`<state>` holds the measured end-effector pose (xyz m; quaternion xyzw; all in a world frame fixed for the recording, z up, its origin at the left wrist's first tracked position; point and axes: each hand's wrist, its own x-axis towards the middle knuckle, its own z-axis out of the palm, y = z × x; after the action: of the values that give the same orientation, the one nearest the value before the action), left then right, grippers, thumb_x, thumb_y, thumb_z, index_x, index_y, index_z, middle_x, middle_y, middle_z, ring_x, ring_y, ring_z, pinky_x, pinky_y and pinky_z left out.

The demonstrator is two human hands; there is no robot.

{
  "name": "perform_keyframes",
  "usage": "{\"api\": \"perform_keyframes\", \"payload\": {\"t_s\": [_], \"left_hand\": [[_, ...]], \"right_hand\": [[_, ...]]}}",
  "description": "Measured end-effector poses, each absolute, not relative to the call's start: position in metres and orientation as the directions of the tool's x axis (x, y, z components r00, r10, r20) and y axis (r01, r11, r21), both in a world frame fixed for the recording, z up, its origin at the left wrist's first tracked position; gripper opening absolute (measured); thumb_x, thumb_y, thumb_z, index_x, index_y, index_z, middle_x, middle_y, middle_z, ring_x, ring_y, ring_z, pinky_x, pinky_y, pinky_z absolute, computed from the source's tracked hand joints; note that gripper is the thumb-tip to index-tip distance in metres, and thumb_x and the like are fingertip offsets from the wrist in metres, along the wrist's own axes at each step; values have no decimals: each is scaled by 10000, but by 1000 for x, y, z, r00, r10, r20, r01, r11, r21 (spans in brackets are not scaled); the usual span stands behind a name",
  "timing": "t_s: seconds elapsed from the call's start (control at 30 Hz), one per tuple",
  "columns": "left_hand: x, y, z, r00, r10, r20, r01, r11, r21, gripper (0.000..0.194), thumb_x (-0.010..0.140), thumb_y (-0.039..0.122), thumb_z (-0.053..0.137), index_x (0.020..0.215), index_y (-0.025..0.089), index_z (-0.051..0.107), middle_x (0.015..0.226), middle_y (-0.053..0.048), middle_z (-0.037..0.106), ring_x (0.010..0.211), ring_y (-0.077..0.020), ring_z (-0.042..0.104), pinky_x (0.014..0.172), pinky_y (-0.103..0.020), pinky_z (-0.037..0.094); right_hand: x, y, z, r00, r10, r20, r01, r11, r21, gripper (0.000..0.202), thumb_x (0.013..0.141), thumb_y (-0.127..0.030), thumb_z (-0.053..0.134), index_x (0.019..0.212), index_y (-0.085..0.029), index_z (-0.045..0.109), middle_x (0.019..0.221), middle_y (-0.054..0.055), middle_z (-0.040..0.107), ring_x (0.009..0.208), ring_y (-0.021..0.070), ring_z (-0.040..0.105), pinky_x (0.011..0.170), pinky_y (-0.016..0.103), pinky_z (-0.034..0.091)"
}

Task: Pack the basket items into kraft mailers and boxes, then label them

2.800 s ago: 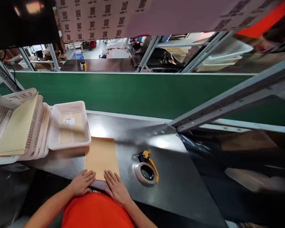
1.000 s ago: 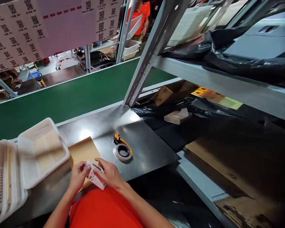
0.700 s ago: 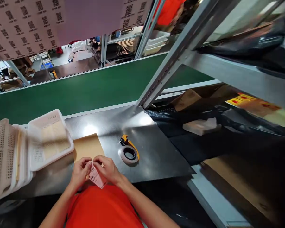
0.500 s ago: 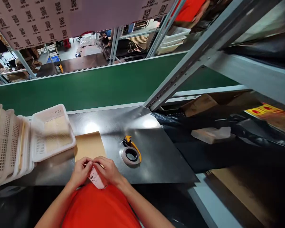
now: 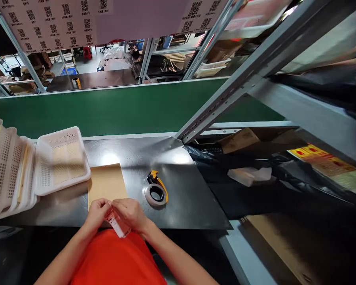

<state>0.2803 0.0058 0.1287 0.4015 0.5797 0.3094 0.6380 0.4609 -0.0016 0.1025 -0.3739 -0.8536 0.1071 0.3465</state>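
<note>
My left hand (image 5: 96, 217) and my right hand (image 5: 133, 213) meet just over the front edge of the metal table, fingertips pinched close together. Between them is a small printed label (image 5: 118, 226), white with a reddish tint near the fingers, hanging down toward my red shirt. Both hands grip its upper end, where the fingers hide part of it. Under and behind the hands a flat brown paper envelope or card (image 5: 107, 183) lies on the table. To the right of my right hand rests a yellow and black tape dispenser (image 5: 163, 189) with a roll of tape.
At left, a white perforated basket (image 5: 87, 174) stands beside several nested, tilted baskets (image 5: 13, 170). A green conveyor belt (image 5: 121, 114) runs behind the metal table (image 5: 184, 206). A grey slanted post (image 5: 213, 105) rises at right, near black plastic and cardboard (image 5: 240, 140).
My hands stay pinched on the label, which now shows more red near the fingers. The view has shifted slightly. At upper right, the person in red is replaced by a blurred white basket.
</note>
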Motion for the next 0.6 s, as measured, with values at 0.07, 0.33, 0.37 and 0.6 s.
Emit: {"api": "perform_keyframes", "payload": {"t_s": [0.07,0.33,0.37,0.6], "left_hand": [[280,3,131,148,836,-528,-2,534,845,539,593,662,857,691,156,700,622,6,656,595,-123,534,616,-255,414],[262,-2,153,331,734,-593,-71,646,760,568,513,604,951,733,136,714,662,-4,669,611,-129,581,655,-277,468],[260,-4,155,356,710,-608,-73,670,739,536,515,568,955,720,144,698,670,-3,666,622,-136,591,660,-284,479],[254,-18,103,114,774,-622,226,590,775,224,768,367,698,688,199,574,638,42,550,615,-129,519,583,-235,363]], "right_hand": [[460,-3,103,-488,708,511,556,703,-444,206,1039,-184,486,1059,-205,689,924,63,806,760,178,740,665,273,550],[460,9,119,-576,611,542,418,791,-447,119,969,-175,512,966,-209,626,917,60,753,760,159,678,671,269,555],[460,10,121,-602,576,552,400,817,-417,119,962,-174,511,958,-211,624,915,58,746,762,157,668,672,269,551],[461,-15,123,-626,476,618,231,870,-436,171,933,-110,472,961,-224,597,963,63,736,892,174,686,773,309,588]]}}
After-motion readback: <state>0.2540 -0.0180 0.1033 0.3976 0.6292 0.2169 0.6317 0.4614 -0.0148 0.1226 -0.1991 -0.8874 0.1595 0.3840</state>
